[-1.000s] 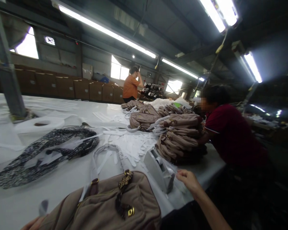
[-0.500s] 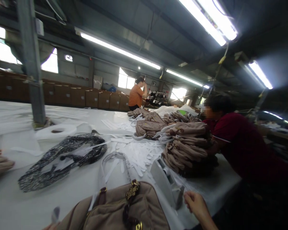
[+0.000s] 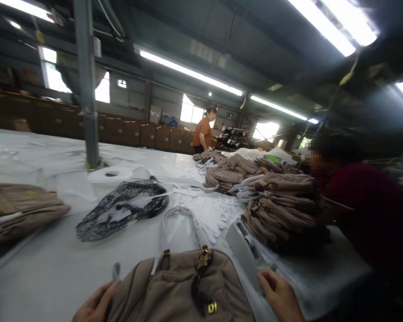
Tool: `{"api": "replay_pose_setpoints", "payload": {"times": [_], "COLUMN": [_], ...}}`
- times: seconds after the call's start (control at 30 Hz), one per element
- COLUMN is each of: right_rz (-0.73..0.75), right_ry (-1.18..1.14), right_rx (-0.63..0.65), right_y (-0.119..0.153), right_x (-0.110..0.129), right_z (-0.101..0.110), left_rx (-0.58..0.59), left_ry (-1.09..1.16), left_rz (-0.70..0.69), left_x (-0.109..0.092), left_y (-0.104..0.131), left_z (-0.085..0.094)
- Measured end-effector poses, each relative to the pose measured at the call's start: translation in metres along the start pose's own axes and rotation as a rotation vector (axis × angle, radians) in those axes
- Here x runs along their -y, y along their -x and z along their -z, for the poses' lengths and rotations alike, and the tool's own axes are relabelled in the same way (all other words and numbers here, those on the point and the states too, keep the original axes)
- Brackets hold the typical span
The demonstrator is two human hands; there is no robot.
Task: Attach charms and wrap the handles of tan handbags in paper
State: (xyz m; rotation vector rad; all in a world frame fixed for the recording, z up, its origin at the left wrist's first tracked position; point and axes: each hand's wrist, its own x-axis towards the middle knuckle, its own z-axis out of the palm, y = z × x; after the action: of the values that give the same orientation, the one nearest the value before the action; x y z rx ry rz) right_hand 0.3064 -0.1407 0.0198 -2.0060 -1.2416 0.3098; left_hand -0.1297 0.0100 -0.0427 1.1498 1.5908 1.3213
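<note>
Since the earlier frame, your view swings left: a second taupe bag (image 3: 23,210) now shows more fully beyond your left hand (image 3: 96,304), which itself comes further into sight, and the co-worker in orange (image 3: 201,134) has lowered the raised arm. Your right hand (image 3: 282,293) now overlaps the end of the grey tape dispenser (image 3: 240,246), where half a second ago it showed just beside it.

Your left fingers are drawn together at the bag's left edge, apparently pinching a small translucent strip (image 3: 116,269), perhaps tape; resting there probably also steadies the bag. Your right fingertips curl toward the thumb, but blur hides whether tape lies between them. The dispenser stands close to this hand, probably to keep tape within easy reach. The wrapped handles (image 3: 183,212) stand up beyond both hands, leaving the leopard-print charm (image 3: 203,259) exposed between them.

The taupe handbag (image 3: 174,286) lies between your hands: directly right of the left one, touching it, and left of the right one, apart from it. Beyond your right hand rises the stack of taupe bags (image 3: 282,205); loose white strips (image 3: 208,210) lie ahead, between your hands.
</note>
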Motion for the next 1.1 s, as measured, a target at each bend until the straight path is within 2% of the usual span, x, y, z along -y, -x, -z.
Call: {"api": "replay_pose_setpoints", "payload": {"times": [0.03, 0.07, 0.17, 0.2, 0.27, 0.37, 0.47, 0.57, 0.7, 0.87, 1.1], "right_rz": [0.067, 0.144, 0.371, 0.446, 0.6, 0.75, 0.8, 0.809, 0.778, 0.66, 0.548], "right_ry": [-0.019, -0.038, -0.119, -0.149, -0.204, -0.168, -0.029, 0.04, 0.127, 0.225, 0.227], "right_rx": [0.07, 0.153, 0.381, 0.453, 0.585, 0.751, 0.854, 0.89, 0.892, 0.873, 0.894], "right_y": [-0.003, -0.006, -0.008, -0.006, -0.002, 0.0, -0.006, -0.011, -0.013, -0.013, -0.023], "right_x": [0.03, 0.061, 0.148, 0.173, 0.215, 0.253, 0.269, 0.273, 0.277, 0.281, 0.278], "right_z": [-0.011, -0.023, -0.069, -0.086, -0.12, -0.168, -0.204, -0.223, -0.232, -0.238, -0.245], "left_rx": [0.061, 0.075, 0.138, 0.126, 0.104, 0.096, 0.109, 0.103, 0.092, 0.082, 0.081], "left_ry": [0.046, 0.096, 0.178, 0.178, 0.18, 0.198, 0.218, 0.224, 0.224, 0.216, 0.211], "left_rz": [0.031, 0.03, -0.056, -0.068, -0.083, -0.092, -0.099, -0.1, -0.099, -0.093, -0.085], "left_x": [-0.001, -0.002, -0.005, -0.004, -0.003, -0.001, -0.001, -0.001, -0.001, 0.003, 0.0], "left_y": [0.005, 0.01, 0.019, 0.02, 0.021, 0.023, 0.024, 0.024, 0.023, 0.023, 0.025], "left_z": [-0.001, -0.002, -0.006, -0.007, -0.008, -0.009, -0.01, -0.01, -0.011, -0.012, -0.012]}}
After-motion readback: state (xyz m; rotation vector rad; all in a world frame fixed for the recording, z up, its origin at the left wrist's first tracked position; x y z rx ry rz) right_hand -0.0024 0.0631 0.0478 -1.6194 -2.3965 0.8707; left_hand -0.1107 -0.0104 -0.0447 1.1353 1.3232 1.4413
